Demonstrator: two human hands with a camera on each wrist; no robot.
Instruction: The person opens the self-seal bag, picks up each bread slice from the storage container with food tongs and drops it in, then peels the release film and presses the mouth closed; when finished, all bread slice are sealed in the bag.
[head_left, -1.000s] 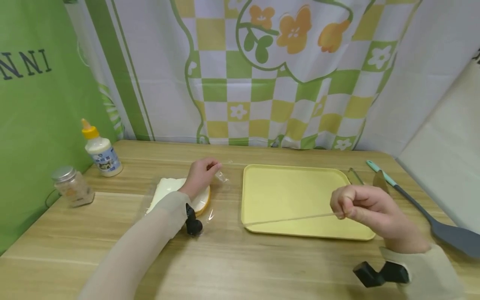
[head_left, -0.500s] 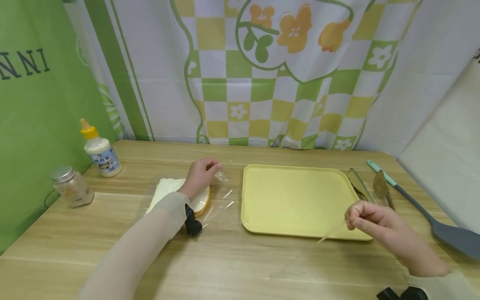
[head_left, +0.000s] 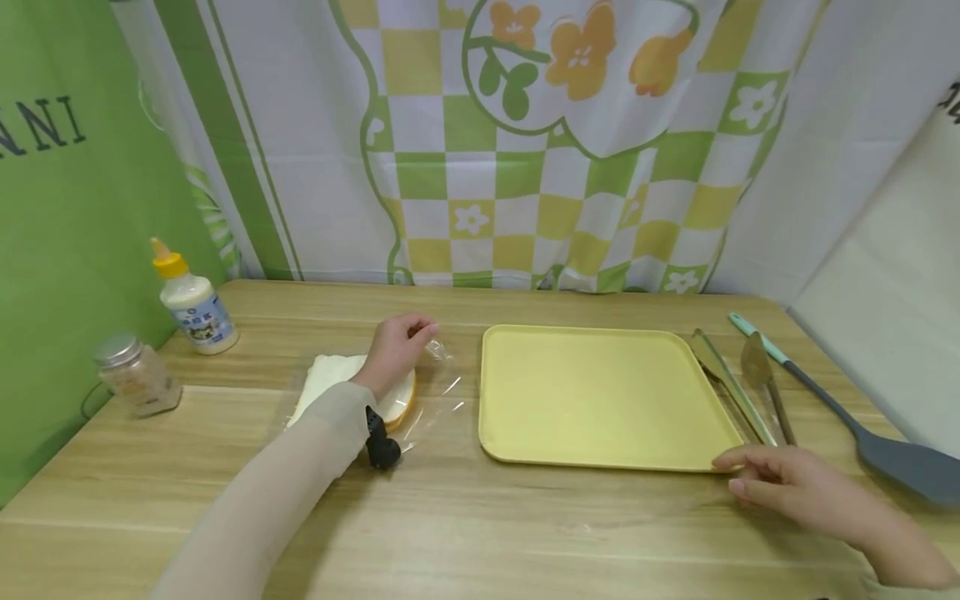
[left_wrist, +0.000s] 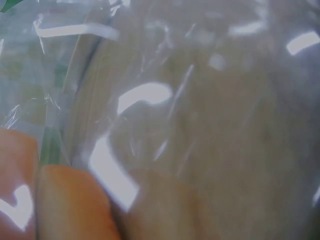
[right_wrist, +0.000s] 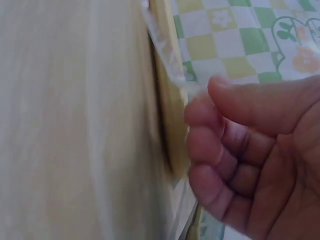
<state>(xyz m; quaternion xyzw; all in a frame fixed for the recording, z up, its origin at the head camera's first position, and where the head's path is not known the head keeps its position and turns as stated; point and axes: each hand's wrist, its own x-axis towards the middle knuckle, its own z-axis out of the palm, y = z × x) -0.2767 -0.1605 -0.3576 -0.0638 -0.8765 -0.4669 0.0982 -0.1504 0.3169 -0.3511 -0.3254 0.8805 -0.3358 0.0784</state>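
Note:
My left hand [head_left: 393,348] reaches over a slice of white bread [head_left: 330,377] in a clear plastic bag [head_left: 435,400]. Its thumb and fingers pinch the bag near its far right edge. In the left wrist view, shiny plastic bag [left_wrist: 200,125] covers the fingers [left_wrist: 75,200]. Low in front of the yellow tray's near right corner is my right hand [head_left: 798,492]. The right wrist view has its thumb and index finger pinching a thin clear plastic strip [right_wrist: 162,50], with the other fingers [right_wrist: 207,150] curled. The strip is barely visible in the head view.
The yellow tray [head_left: 600,400] lies mid-table. Metal tongs [head_left: 735,387], a brown utensil [head_left: 759,367] and a dark turner [head_left: 892,458] lie to its right. A squeeze bottle [head_left: 197,304] and a lidded jar [head_left: 138,375] stand at the left. A patterned curtain hangs behind.
My right hand has moved down and right with the plastic strip, from above the tray to beside its near right corner. The left hand stays over the bread. The head view has shifted slightly.

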